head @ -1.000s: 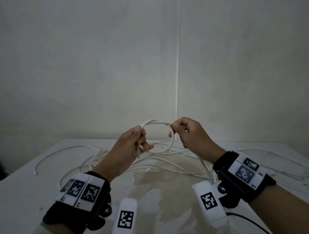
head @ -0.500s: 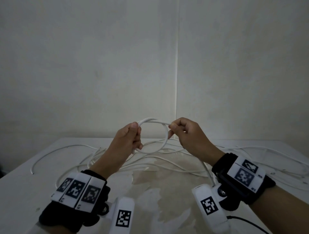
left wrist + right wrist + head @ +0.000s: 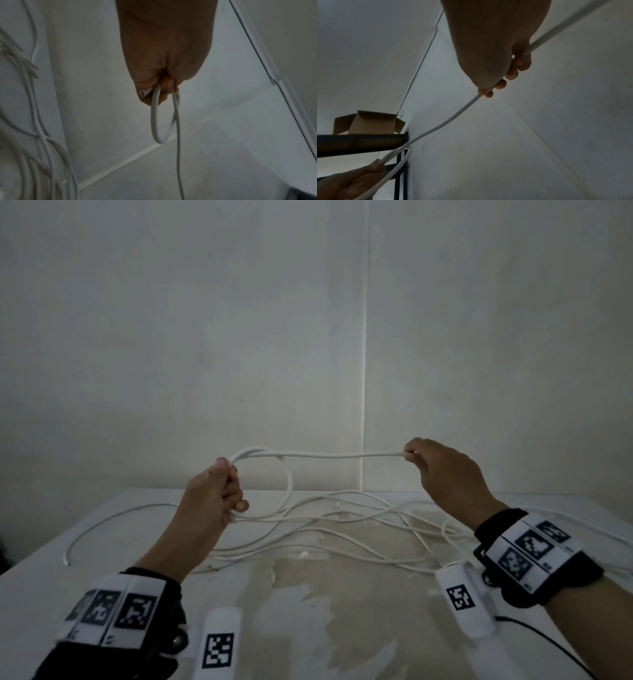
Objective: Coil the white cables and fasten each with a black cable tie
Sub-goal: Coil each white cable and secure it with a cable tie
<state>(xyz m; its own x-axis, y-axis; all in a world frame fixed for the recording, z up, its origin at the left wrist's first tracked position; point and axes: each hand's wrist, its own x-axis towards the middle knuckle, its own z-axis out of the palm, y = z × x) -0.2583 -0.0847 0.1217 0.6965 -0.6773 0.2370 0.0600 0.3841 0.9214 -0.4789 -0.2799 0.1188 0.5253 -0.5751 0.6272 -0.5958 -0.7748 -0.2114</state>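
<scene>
While both hands are raised above the surface, the left hand clenches its grip round a small loop of white cable, cut end poking out under the fist in the left wrist view. Right hand pinches the same cable further along, strand running almost straight between the two. How many turns the loop has is hard to tell; fingers hide the crossing. More loose white cables sprawl on the surface below the hands, tangled, some cut off at the right edge. Wall corner seam stands just behind the held cable. Right wrist view: cardboard box on a dark shelf, blurred.
</scene>
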